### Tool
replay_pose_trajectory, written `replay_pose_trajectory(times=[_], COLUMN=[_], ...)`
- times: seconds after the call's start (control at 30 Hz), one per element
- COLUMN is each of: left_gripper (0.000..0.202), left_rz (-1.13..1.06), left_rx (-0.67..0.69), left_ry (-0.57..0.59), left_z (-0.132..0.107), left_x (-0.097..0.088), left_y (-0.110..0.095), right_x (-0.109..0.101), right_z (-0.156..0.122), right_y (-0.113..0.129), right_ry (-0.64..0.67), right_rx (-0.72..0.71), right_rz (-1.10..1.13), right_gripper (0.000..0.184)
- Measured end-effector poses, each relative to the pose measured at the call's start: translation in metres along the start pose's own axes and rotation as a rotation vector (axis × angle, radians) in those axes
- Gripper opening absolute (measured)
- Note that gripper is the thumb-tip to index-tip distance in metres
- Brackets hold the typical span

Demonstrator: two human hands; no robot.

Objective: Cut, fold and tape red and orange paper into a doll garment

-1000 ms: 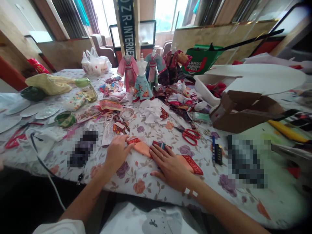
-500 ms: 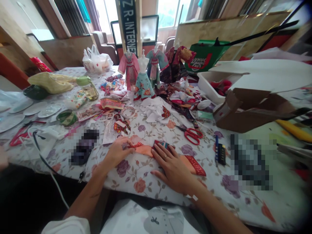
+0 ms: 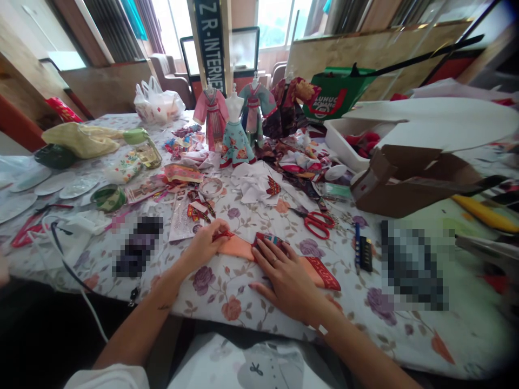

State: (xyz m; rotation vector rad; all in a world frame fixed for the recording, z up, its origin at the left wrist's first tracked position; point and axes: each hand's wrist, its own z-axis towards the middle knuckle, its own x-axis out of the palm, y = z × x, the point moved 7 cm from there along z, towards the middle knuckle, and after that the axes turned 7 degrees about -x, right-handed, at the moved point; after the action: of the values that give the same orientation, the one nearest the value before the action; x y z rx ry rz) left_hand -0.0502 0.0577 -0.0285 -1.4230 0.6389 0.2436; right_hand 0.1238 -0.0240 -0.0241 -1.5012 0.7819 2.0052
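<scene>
Two hands work on one peach fabric piece point(image 3: 239, 248) with red trim, lying flat on the floral-covered desk point(image 3: 227, 324). The left hand point(image 3: 203, 246) pinches its edge; the right hand point(image 3: 284, 278) presses flat, fingers spread. One pair of red-handled scissors point(image 3: 318, 224) lies beyond.

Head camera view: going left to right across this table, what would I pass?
green tape roll, left hand, right hand, red scissors, brown cardboard box
</scene>
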Motion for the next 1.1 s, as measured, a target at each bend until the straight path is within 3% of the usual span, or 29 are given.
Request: replay_pose_trajectory(times=[0.17,0.27,0.43,0.63,0.9,1.1], left_gripper=[0.012,0.010,0.016,0.020,0.021,0.023], left_rz=[0.140,0.165,0.136,0.099,0.067,0.024], left_rx=[0.013,0.015,0.020,0.051,0.056,0.029], left_ry=[-0.011,-0.008,-0.014,-0.061,-0.024,0.021], left_z=[0.003,0.005,0.003,-0.002,-0.004,-0.005], left_x=[0.002,0.003,0.003,0.002,0.005,0.007], left_y=[-0.008,-0.009,-0.006,-0.001,0.000,0.000], right_x=[-0.005,-0.015,-0.027,-0.018,-0.003,-0.005], right_z=[-0.001,0.002,0.018,0.037,0.032,0.035], right_y=[0.002,-0.002,-0.036,-0.060,-0.069,-0.067], right_ry=[-0.050,-0.115,-0.099,0.022,-0.012,-0.035], right_rx=[0.006,0.036,0.286,0.372,0.389,0.373], right_rz=[-0.012,0.007,0.100,0.104,0.200,0.258], right_gripper=[0.059,0.042,0.016,0.018,0.024,0.014])
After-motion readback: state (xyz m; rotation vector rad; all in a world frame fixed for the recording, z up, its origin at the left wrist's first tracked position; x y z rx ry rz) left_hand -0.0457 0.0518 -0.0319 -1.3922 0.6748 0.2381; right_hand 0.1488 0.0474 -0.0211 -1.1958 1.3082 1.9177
